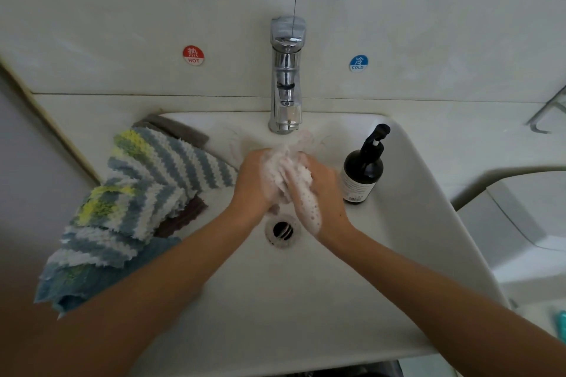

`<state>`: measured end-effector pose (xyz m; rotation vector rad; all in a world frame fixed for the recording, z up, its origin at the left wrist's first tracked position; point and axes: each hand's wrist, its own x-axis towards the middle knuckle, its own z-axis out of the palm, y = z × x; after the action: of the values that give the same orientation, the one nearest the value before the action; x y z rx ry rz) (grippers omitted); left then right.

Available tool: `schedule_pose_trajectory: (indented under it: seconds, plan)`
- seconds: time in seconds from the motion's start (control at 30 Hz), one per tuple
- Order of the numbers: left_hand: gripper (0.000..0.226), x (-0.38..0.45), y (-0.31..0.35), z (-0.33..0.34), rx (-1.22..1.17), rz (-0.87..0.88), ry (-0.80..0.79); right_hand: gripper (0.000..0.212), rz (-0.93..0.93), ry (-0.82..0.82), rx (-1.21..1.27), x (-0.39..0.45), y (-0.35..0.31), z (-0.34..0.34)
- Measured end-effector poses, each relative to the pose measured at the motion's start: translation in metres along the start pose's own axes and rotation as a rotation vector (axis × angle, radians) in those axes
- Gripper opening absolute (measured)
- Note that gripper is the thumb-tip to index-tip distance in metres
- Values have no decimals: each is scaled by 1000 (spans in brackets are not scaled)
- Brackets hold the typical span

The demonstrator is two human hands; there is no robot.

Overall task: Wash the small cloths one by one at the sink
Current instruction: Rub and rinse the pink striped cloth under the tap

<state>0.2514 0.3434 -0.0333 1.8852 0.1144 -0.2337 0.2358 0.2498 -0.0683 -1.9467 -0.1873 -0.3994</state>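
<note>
hands (288, 184) gripping soapy cloth (301, 193), above sink (413, 223)

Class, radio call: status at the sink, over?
Left hand and right hand both gripping one soapy cloth under the tap. Striped cloths piled on the sink's left rim. Drain unblocked.

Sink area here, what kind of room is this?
Probably a bathroom: a white basin with a chrome tap, hot and cold stickers on the wall, and a pump bottle on the rim.
</note>
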Motion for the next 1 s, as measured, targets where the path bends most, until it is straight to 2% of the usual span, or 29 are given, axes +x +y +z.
schedule_pose_trajectory:
  seconds: [0.07,0.1,0.17,0.23,0.33,0.47,0.57,0.63,0.73,0.8,0.9,1.0]
  plan:
    - [22,-2,-7,4,75,126,30,25,92,55,26,10,4,2]
    - [20,-6,-10,7,95,179,24,33,154,92,123,13,5,1]
    - [39,-14,-10,15,89,257,9,40,221,205,309,15,5,-3]
    - [42,-13,0,15,90,235,-56,41,246,278,402,14,3,-8]
    - [29,0,5,15,41,143,-42,36,211,238,333,7,-3,-8]
    - [34,7,-12,10,-76,20,20,29,78,76,188,-10,-3,4]
    - [31,9,-31,7,73,99,62,29,-80,37,32,-9,-3,5]
    - [29,4,-33,6,70,194,122,29,-126,62,-42,-4,2,3]
    - [10,-9,-29,16,117,368,210,37,-27,130,38,2,4,-1]
    - [21,-21,-29,27,147,424,160,42,75,190,165,10,2,-10]
    - [22,-24,-31,40,70,376,65,45,225,211,294,13,-1,-20]
    - [15,-22,-27,32,19,346,27,32,172,170,231,-4,-4,-17]
